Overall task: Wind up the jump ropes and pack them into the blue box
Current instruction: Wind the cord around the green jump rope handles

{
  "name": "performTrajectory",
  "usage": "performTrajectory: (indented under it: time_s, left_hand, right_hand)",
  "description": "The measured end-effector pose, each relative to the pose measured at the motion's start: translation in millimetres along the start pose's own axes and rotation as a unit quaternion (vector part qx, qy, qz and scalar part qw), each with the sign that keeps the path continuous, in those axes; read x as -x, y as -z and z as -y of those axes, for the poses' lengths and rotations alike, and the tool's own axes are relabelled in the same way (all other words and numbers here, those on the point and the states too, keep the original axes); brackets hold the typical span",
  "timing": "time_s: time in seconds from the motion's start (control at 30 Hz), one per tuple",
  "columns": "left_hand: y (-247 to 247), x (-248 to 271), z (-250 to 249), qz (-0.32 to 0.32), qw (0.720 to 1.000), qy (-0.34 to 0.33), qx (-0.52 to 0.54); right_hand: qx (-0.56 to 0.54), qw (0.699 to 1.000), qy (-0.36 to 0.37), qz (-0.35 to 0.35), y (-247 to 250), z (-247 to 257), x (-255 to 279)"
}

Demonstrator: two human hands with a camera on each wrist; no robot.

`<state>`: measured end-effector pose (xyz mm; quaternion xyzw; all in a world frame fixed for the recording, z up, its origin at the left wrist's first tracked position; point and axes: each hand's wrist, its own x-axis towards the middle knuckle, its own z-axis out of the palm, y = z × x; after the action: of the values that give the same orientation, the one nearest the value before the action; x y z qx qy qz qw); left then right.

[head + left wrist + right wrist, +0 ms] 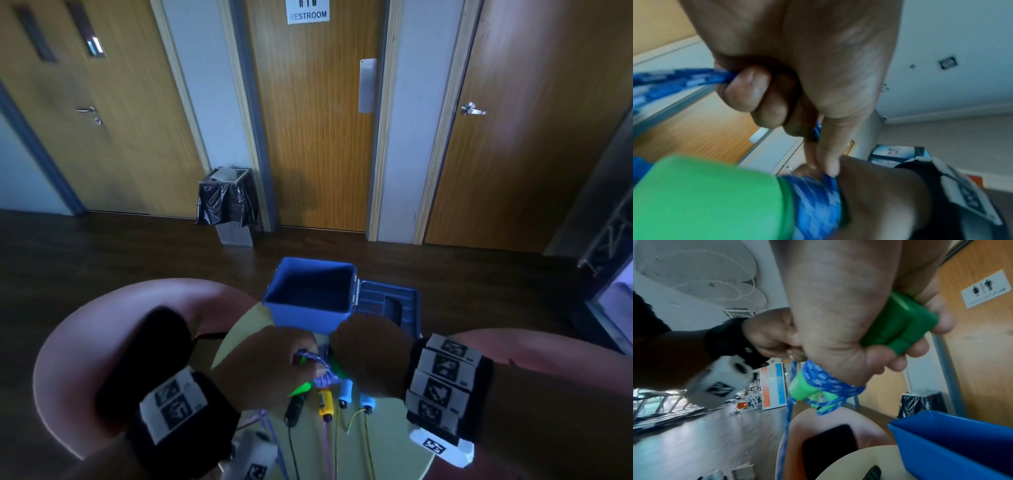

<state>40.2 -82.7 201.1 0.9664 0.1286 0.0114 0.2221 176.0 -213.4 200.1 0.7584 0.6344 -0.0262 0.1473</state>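
Right hand point(849, 331) clamped around the green handles point(898, 321), both held side by side in the fist above the tabletop point(383, 442). Left hand point(797, 65) curled on the blue braided rope point(674, 79), pinching it beside the turns already lying around the handles' lower ends; the rest trails down past the tabletop edge.

The blue box point(310, 298) stands open just beyond our hands, lid point(388, 303) hinged to its right; we see nothing inside it. Other ropes wait on the tabletop: a black handle point(294, 409), a yellow handle point(326, 406), two pale blue handles point(346, 390), their cords running toward us.

Handling, as we judge it: the rope is soft, light and limp, so it holds no shape of its own, and turns will slacken unless kept taut. The braid looks grippy enough for a finger pinch. The handles are rigid, smooth plastic, the sound place to take hold. Best to grip the handles firmly and feed rope close to the wrap. A loose tail could snag the neighbouring cords.
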Motion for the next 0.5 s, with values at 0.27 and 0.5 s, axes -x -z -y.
performTrajectory:
  time_s: [0.27, 0.5]
  left_hand:
    - [17.7, -7.6, 1.2, 0.031, 0.991, -0.09, 0.095]
    - [39.0, -14.4, -6.5, -0.008, 0.968, -0.235, 0.085]
  right_hand:
    - [-0.006, 0.994, 0.109, 0.023, 41.6, -12.8, 34.1]
    - [-0.106, 0.984, 0.126, -0.067, 59.9, -26.8, 61.7]
